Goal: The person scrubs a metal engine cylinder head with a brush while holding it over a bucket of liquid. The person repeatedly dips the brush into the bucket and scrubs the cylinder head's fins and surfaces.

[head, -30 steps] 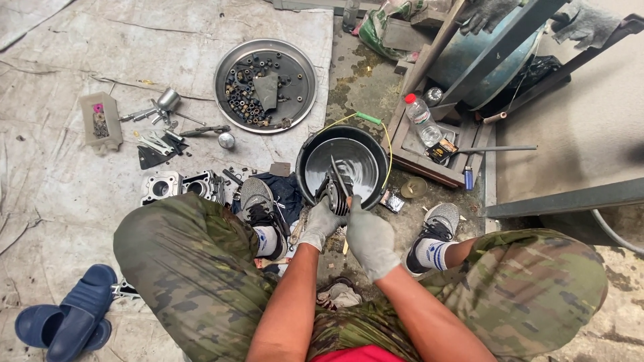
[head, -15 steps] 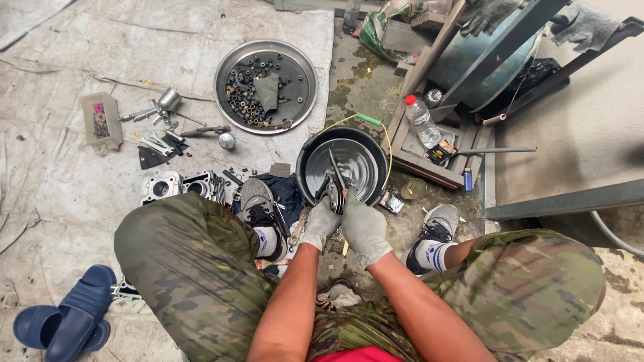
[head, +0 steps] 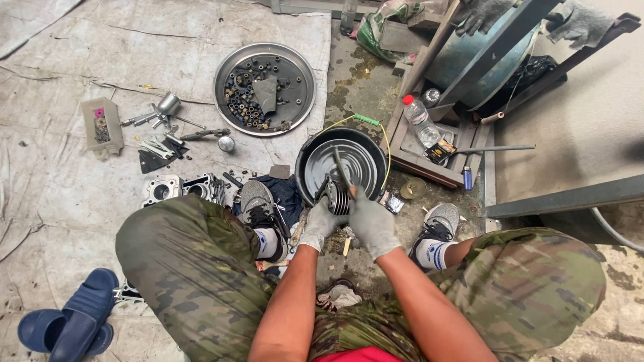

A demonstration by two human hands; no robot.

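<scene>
I squat low, knees wide, both forearms running up from the bottom of the frame and meeting at the centre. My left hand [head: 320,223], in a grey glove, has its fingers curled tight around a ribbed metal engine part [head: 335,196], gripping it from the left and below. My right hand [head: 373,224], gloved the same, is clenched on the handle of a thin brush [head: 342,167] whose shaft slants up and to the left over the part. The part sits at the near rim of a round black basin [head: 367,151], just above my hands at the middle of the frame.

At upper centre lies a round metal tray [head: 228,74] full of small bolts and bits. At centre left, beside my knee, two engine blocks [head: 181,190] rest on the cloth. A plastic bottle [head: 420,121] with a red cap lies to the right of the basin. Blue sandals [head: 70,322] are at lower left.
</scene>
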